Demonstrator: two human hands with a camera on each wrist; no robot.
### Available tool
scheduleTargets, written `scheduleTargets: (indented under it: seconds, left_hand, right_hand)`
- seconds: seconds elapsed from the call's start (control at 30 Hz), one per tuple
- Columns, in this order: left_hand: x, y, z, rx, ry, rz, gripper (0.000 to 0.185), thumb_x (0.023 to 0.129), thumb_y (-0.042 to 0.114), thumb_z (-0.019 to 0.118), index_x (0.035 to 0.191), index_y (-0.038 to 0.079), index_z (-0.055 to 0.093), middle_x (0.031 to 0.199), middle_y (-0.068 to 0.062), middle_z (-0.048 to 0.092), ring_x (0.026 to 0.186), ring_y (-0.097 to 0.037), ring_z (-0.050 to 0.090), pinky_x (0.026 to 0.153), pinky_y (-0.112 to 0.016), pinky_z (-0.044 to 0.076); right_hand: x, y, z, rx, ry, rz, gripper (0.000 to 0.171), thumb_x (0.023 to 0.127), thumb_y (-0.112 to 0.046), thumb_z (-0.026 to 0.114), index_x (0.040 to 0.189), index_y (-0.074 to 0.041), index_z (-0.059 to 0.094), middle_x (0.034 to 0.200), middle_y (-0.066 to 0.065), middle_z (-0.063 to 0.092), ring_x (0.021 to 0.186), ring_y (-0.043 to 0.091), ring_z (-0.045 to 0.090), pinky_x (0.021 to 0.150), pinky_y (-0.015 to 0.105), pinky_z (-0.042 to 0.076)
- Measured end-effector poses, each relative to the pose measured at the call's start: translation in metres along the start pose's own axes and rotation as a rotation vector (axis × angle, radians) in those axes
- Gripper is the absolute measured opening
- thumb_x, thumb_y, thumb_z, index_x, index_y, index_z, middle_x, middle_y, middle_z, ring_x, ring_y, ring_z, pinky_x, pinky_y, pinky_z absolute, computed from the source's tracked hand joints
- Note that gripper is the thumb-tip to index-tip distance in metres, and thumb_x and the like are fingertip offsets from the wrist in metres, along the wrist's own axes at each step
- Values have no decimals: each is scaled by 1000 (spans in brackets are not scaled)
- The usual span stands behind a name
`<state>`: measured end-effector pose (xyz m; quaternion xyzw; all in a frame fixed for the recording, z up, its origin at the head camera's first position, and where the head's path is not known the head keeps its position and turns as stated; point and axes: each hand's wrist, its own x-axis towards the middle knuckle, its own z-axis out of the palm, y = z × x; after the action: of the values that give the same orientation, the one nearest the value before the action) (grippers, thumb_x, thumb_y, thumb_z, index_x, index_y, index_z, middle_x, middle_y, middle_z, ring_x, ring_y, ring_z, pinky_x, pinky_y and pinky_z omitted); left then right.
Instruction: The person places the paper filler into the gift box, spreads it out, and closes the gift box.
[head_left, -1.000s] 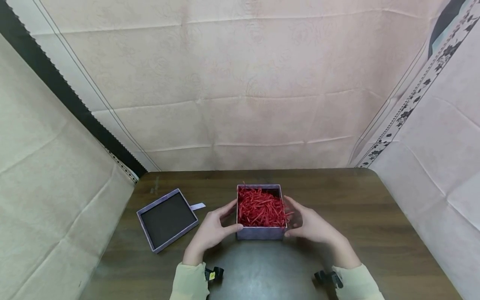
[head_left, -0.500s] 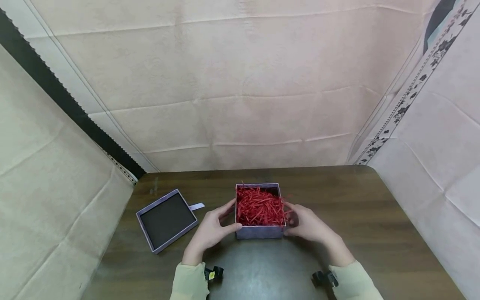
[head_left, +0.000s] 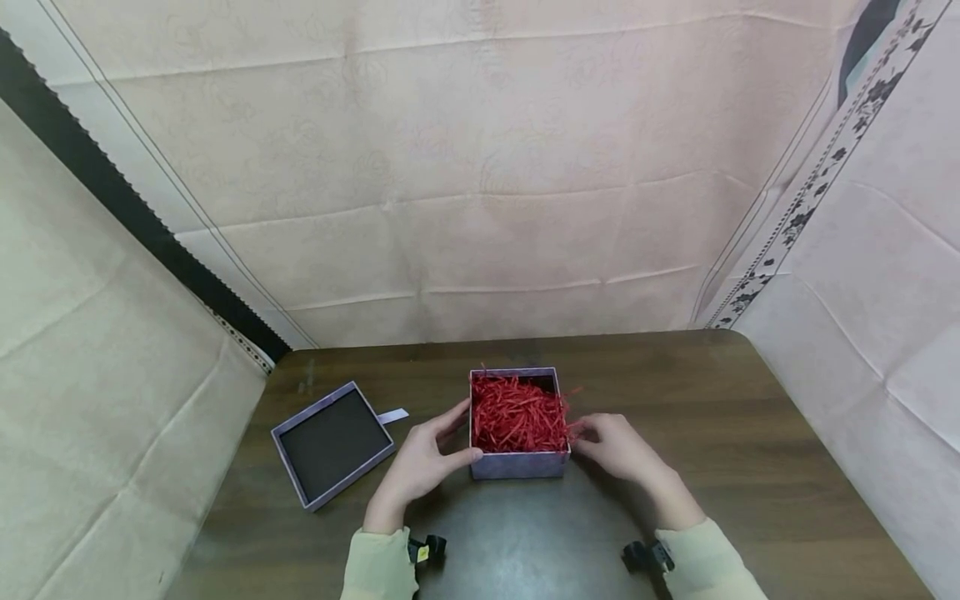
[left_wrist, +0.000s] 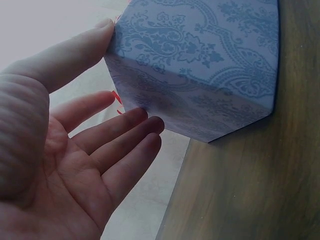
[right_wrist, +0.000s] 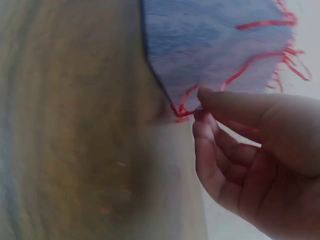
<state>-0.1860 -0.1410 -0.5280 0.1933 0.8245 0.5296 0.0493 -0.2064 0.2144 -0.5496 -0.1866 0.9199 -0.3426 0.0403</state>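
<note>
Currently, the patterned gift box [head_left: 517,463] is braced by the spread left hand [head_left: 422,463]; red paper shreds [right_wrist: 186,102] are pinched by the right hand [head_left: 617,447].

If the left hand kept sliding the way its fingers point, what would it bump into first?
Probably the patterned box full of red paper shreds. The left hand points toward its left side, and its fingertips already touch or nearly touch that wall.

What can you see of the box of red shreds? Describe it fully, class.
The box is square, lidless and upright on the wooden table, near its front middle. Its pale lilac-blue walls look like paper-covered card with a damask print. Red paper shreds fill it, and some hang over its right side. The left hand touches its left side; the right hand pinches a strand.
</note>
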Motion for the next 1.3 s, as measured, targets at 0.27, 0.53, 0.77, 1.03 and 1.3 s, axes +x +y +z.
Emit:
scheduleTargets:
  seconds: [0.27,0.53,0.77,1.03,1.3]
  left_hand:
    - [-1,1,-3,16,3,-1,81,93,27,87,163,18,48,160,-9,53,143,-36,54,114,-56,46]
    - [-3,-2,-3,50,-10,-20,82,93,30,87,164,21,47,161,-4,52,143,-29,56,114,-48,47]
    - [-2,-3,-2,50,-10,-19,81,93,32,87,164,23,48,161,-3,52,142,-29,56,114,-48,48]
    - [0,-1,0,39,-15,-18,80,94,31,86,163,22,48,161,-2,52,141,-30,57,114,-49,48]
    - [1,-1,-2,27,-17,1,80,95,31,85,163,19,48,162,-5,51,141,-31,58,114,-51,47]
  right_hand:
    - [-13,-26,-29,183,41,-10,7,100,-30,79,105,-26,81,101,-14,77,100,11,73,92,39,60]
    - [-4,-61,-27,55,37,-189,25,94,-15,85,119,-14,79,110,-5,76,95,10,71,84,34,62]
    - [31,-92,-20,-323,-57,-342,29,87,-8,90,114,-10,81,109,2,75,97,18,71,85,38,62]
    - [63,-102,1,-408,-221,-330,20,85,2,84,95,-14,78,83,-4,65,73,12,54,64,29,49]
    - [79,-100,17,-437,-259,-208,22,89,7,78,89,-15,72,78,-1,66,66,13,52,63,33,50]
